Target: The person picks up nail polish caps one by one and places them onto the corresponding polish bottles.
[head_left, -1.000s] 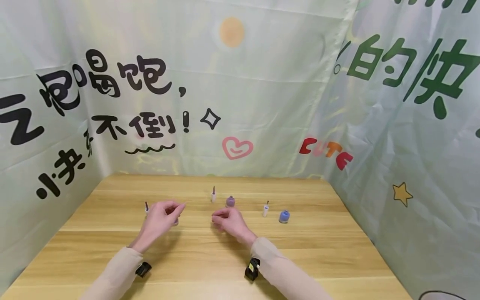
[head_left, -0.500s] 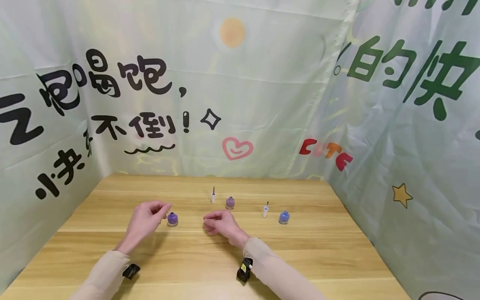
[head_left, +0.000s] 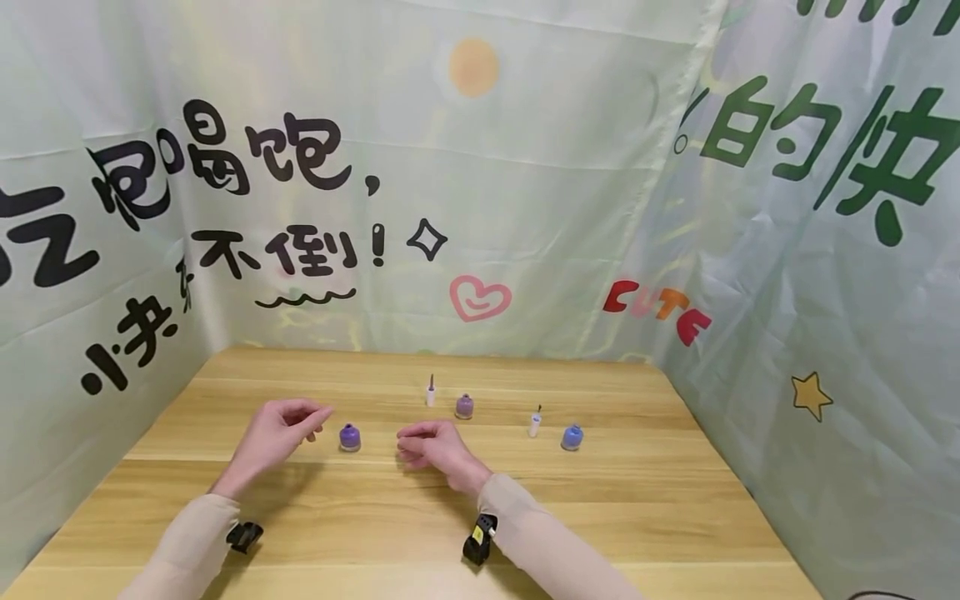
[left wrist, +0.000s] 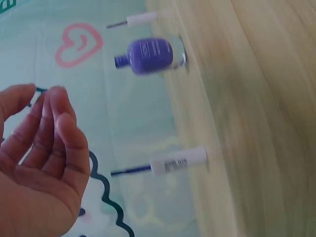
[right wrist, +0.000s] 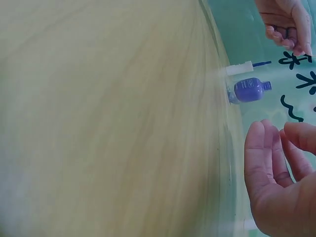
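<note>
My left hand (head_left: pixel 272 435) hovers over the table, left of an uncapped dark purple nail polish bottle (head_left: pixel 349 438). Its fingers are loosely bent with nothing between them. In the left wrist view, a white brush cap (left wrist: pixel 178 161) stands near that hand, brush pointing up; the hand hides it in the head view. My right hand (head_left: pixel 444 455), also holding nothing, is on the bottle's other side, its fingers relaxed and thumb near the fingertips. Neither hand touches the bottle, whose label shows in the right wrist view on the purple glass (right wrist: pixel 248 90).
Farther back stand a mauve polish bottle (head_left: pixel 464 407) and a white brush cap (head_left: pixel 431 393). To the right are a blue polish bottle (head_left: pixel 572 437) and another upright brush cap (head_left: pixel 534 423). Printed cloth (head_left: pixel 555 208) walls the wooden table (head_left: pixel 390 542) at the back and sides.
Both hands have moved left. The left hand no longer covers the dark purple bottle but now hides the brush cap beside it. The mauve bottle has come out from behind the right hand.
</note>
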`<state>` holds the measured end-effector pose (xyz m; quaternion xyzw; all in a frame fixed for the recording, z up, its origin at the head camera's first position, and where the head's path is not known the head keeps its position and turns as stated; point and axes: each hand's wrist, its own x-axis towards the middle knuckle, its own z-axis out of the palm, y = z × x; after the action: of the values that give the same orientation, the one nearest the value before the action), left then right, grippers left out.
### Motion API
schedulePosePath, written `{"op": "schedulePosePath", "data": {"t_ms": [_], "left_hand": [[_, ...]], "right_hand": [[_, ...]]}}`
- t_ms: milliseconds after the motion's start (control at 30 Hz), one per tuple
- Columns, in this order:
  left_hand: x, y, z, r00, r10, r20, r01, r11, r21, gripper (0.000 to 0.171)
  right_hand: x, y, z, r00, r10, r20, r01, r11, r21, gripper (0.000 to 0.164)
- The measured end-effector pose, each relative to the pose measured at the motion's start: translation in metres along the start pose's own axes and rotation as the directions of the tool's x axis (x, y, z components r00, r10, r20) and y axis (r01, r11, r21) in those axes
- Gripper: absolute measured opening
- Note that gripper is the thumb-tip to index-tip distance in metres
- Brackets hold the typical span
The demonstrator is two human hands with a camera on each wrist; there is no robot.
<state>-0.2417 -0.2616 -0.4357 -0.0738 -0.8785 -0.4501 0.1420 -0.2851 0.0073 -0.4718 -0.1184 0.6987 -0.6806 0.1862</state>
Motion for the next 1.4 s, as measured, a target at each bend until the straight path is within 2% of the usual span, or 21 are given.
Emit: {"op": "schedulePosePath", "data": {"t_ms": [233,400,567,733,867,1033,1133,1400], "left_hand": [[0.000,-0.012,-0.019,0.995,-0.041,0.086,0.046,0.998,-0.050,0.029],[-0.003,-0.024,-0.031,0.987,-0.084,0.139,0.092,0.994,-0.053,0.033],[-0.003,-0.036,-0.039,0.976,-0.121,0.183,0.135,0.989,-0.065,0.033],[-0.004,-0.044,-0.043,0.964,-0.169,0.204,0.189,0.979,-0.080,0.037],[-0.003,-0.050,-0.044,0.955,-0.198,0.222,0.214,0.976,-0.049,0.039],[-0.001,-0.057,-0.044,0.941,-0.263,0.212,0.271,0.963,-0.010,0.041],[0.000,-0.060,-0.044,0.933,-0.300,0.201,0.309,0.951,-0.017,0.046],[0.000,-0.061,-0.047,0.916,-0.352,0.191,0.359,0.933,-0.006,0.052]], "right_hand": [[0.004,0.000,0.008,1.000,0.011,0.003,-0.011,1.000,0.014,0.028],[0.011,0.003,0.016,0.999,0.034,0.002,-0.034,0.997,0.069,0.030],[0.015,0.003,0.027,1.000,0.027,-0.005,-0.027,0.997,0.071,0.031],[0.019,0.004,0.038,0.999,0.024,-0.031,-0.022,0.998,0.064,0.032],[0.022,0.004,0.045,0.997,0.015,-0.079,-0.012,0.999,0.034,0.032],[0.026,0.005,0.053,0.994,-0.006,-0.105,0.005,1.000,-0.014,0.031],[0.028,0.004,0.058,0.992,-0.003,-0.124,0.000,1.000,-0.023,0.032],[0.034,0.002,0.074,0.982,0.019,-0.186,-0.025,0.999,-0.035,0.033]]}}
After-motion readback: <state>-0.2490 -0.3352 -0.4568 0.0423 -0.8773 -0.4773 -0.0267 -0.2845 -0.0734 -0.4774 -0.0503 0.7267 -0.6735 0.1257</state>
